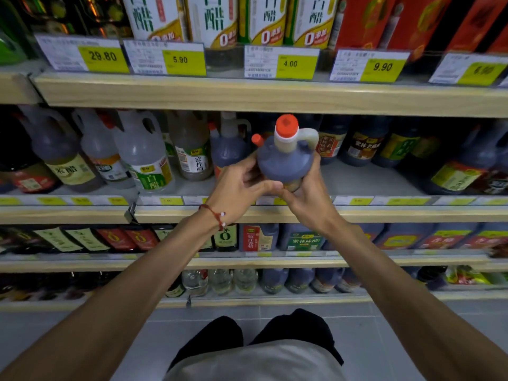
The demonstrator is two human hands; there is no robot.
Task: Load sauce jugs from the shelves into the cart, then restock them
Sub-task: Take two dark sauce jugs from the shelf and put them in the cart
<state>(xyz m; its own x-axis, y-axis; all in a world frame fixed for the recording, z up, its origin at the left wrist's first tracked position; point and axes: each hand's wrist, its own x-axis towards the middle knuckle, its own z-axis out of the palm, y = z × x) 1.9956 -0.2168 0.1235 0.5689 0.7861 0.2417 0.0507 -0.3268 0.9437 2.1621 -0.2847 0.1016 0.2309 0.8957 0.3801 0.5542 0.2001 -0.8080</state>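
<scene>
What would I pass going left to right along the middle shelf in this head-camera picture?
Dark jug with cream label → clear jug with green label → pale bottle with white label → orange-capped dark jug → dark bottle with yellow-green label → dark jug with yellow-and-red label.

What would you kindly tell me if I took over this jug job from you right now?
Left grip: fingers curled round the dark sauce jug, on its left side.
Right grip: holds the same jug from the right and beneath.
Jug: upright, red cap on, in the air before a gap on the middle shelf; other jugs stand either side.
Done: cannot tell whether it is coming off or going back; the cart is out of view.
Left: place this jug, then handle the rest.
</scene>
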